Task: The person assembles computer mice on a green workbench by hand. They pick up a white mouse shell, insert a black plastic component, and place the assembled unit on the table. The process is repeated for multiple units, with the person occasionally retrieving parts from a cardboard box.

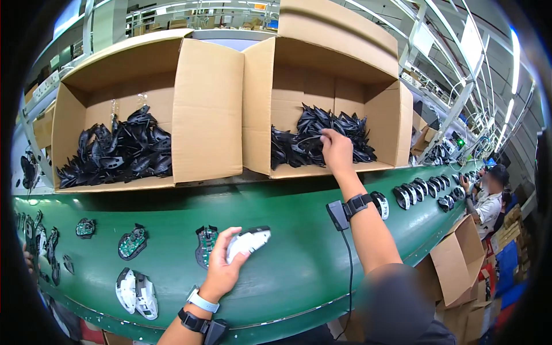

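My left hand point(223, 267) is closed around a white and black computer mouse shell point(248, 244), held tilted above the green belt point(305, 270). My right hand point(337, 150) reaches into the right-hand cardboard box point(263, 109), its fingertips pinched at a thin black plastic part point(313, 138) on top of the pile. Curved black plastic parts point(336, 122) like it fill the lower part of that box. Just beyond my left hand lies an open mouse base with a green circuit board point(206, 246).
A second box point(208, 109) at the left holds more black parts point(118, 149). Two white mouse shells point(137, 293) and more circuit-board bases point(133, 241) lie on the belt's left. Several mice point(411, 194) line its right. A person point(489, 198) sits farther right. A cable point(351, 270) hangs from my right wrist.
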Available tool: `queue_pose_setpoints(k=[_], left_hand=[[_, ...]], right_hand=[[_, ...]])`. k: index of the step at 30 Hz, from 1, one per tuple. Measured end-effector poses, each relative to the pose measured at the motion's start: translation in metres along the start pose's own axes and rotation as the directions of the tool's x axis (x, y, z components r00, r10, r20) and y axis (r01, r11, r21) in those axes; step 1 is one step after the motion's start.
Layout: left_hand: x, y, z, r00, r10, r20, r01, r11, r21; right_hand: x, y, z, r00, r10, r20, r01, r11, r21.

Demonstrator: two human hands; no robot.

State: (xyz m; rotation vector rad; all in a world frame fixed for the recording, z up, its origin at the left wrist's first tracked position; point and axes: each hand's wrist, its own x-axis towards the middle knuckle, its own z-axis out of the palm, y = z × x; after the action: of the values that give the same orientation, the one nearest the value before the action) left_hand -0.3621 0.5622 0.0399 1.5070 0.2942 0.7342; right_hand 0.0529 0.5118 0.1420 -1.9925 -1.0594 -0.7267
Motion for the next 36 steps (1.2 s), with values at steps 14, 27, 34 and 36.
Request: queue_pose_setpoints(k=[14,27,34,36], left_hand=[[-0.003,0.005,-0.014,0.996,0.052,0.076,-0.06,0.991,0.119],[0.0,0.018,-0.022,0.983,0.02,0.185,-0.075,0.953,0.292],[-0.003,0.024,-0.023,0.983,0.11,0.147,-0.153,0.935,0.321],[-0.003,0.025,-0.025,0.978,0.157,0.137,-0.201,0.887,0.415]], right_hand=[[-0.174,-0.165,-0.048,0.862,-0.052,0.505,-0.489,0.182,0.853],[-0.186,-0.163,-0.051,0.922,-0.157,0.354,-0.286,0.341,0.895],[-0.182,-0.169,-0.05,0.894,-0.298,0.336,-0.158,0.492,0.856],[-0.183,-0.166,-0.047,0.881,-0.361,0.307,-0.096,0.497,0.862]])
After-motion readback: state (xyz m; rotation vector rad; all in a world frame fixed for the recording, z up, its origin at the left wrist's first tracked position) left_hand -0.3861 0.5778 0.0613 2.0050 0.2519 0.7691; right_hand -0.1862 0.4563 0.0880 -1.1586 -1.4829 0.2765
